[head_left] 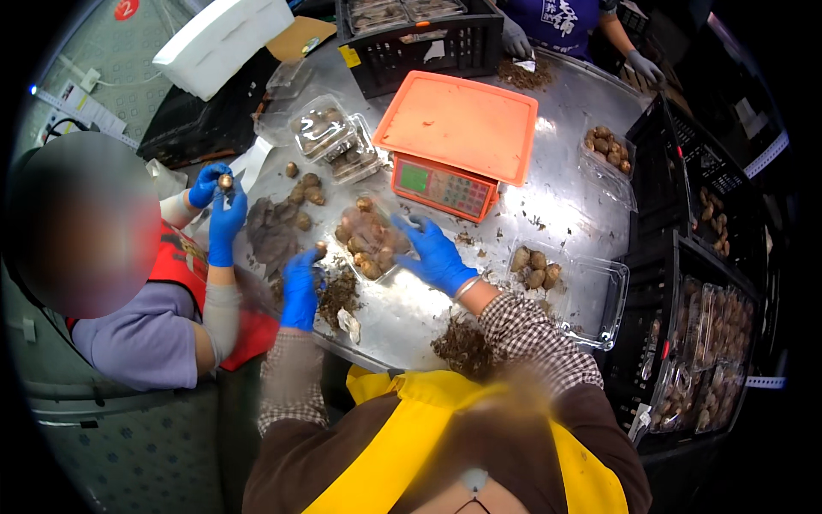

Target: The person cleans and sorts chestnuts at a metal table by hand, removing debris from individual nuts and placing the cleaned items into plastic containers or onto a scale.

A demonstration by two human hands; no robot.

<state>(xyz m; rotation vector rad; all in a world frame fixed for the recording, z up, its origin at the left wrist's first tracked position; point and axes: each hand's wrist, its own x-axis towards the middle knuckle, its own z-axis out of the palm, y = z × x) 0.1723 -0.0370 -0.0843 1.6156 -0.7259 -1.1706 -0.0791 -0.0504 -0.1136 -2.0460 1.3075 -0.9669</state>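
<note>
My left hand, in a blue glove, is closed on a small brown mushroom above the steel table's front. My right hand, also gloved in blue, has its fingers apart at the right side of a clear plastic tray of brown mushrooms. Dark loose trimmings lie under and beside my left hand, with another heap below my right hand. Loose mushrooms and a dark crumpled heap lie to the upper left. Another tray of mushrooms stands at the right.
An orange scale sits behind the tray. Stacked clear packs stand left of it. Black crates line the right; another stands at the back. A co-worker holds a mushroom at left; another works opposite.
</note>
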